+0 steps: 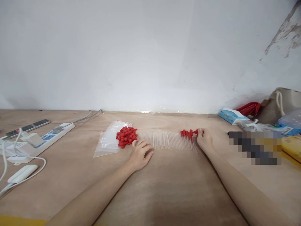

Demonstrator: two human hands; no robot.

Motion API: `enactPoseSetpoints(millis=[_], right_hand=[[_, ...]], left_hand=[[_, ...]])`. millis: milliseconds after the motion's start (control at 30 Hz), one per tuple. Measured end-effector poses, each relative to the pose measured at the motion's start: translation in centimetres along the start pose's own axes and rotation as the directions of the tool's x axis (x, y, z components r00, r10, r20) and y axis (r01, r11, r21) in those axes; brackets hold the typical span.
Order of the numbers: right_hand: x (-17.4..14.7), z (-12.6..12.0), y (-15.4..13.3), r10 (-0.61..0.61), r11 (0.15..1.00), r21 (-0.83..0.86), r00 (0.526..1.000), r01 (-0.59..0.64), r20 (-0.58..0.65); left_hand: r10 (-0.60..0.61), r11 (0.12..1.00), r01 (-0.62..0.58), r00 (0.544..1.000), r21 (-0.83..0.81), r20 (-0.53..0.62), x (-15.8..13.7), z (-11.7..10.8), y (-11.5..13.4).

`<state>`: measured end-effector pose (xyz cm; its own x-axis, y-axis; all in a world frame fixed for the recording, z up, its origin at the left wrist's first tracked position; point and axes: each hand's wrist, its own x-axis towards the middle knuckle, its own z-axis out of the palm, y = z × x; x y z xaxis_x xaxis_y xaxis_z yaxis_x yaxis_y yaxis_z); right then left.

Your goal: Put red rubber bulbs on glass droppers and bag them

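A row of thin clear glass dropper tubes [162, 140] lies side by side across the middle of the table. At its right end, several tubes carry red rubber bulbs [184, 133]. My right hand [204, 139] pinches a dropper with a red bulb [195, 131] there; its tube slants down toward me. A heap of loose red rubber bulbs [126, 137] sits left of the row, partly on clear plastic bags [105, 144]. My left hand [141, 154] rests by the heap and the row's left end, fingers loosely bent and thumb apart, with nothing visible in it.
On the left are a white power strip [56, 136] with chargers and cables, a remote control [28, 128] and a white oval device [23, 173]. To the right stand a blue tissue box [232, 116], a beige bag [282, 105], a yellow packet [291, 146] and a blurred-out patch.
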<state>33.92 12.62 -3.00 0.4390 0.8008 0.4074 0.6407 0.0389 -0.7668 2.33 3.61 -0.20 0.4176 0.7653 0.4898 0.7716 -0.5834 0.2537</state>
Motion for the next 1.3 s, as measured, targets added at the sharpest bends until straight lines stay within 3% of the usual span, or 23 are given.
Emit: enactPoseSetpoints(millis=[100,300,400,500,667,833,967,1167,1300], right_hand=[[0.0,-0.1,0.1,0.039,0.999,0.037,0.999,-0.039,0.008],[0.5,-0.3,1.1,0.054,0.995,-0.079,0.996,-0.059,-0.066],[0.5,-0.4,1.2,0.075,0.989,0.13,0.996,-0.068,-0.05],[0.1,-0.4,0.5,0.065,0.925,0.375,0.998,-0.054,-0.018],[-1.8,0.6,-2.0,-0.049,0.849,0.529,0.993,-0.017,0.111],[-3.7,1.7,-3.8,-0.231,0.917,0.382,0.935,0.116,0.269],[-4.0,1.5,-4.0,-0.296,0.948,0.197,0.925,0.252,0.24],[-5.0,0.8,-4.7,-0.342,0.907,0.3,0.932,0.295,0.119],[-7.2,0.9,-5.6,-0.365,0.901,0.324,0.908,0.289,0.205]], left_hand=[[-0.002,1.0,0.002,1.0,0.0,0.006,0.0,0.0,0.0],[0.002,1.0,-0.002,1.0,0.003,0.003,0.0,0.1,0.0],[0.001,1.0,-0.001,1.0,0.003,0.004,0.0,0.0,0.0],[0.0,1.0,0.0,1.0,-0.001,0.006,0.0,0.0,0.1],[0.005,1.0,-0.005,1.0,-0.003,0.006,0.0,0.0,0.0],[0.007,1.0,-0.007,1.0,-0.005,0.005,0.0,0.1,0.0],[-0.002,1.0,0.002,1.0,0.001,-0.018,0.0,0.1,0.1],[-0.201,0.967,0.22,0.968,0.126,-0.147,2.0,0.4,-0.3],[-0.295,0.929,0.305,0.952,0.209,-0.078,4.2,0.9,-0.1]])
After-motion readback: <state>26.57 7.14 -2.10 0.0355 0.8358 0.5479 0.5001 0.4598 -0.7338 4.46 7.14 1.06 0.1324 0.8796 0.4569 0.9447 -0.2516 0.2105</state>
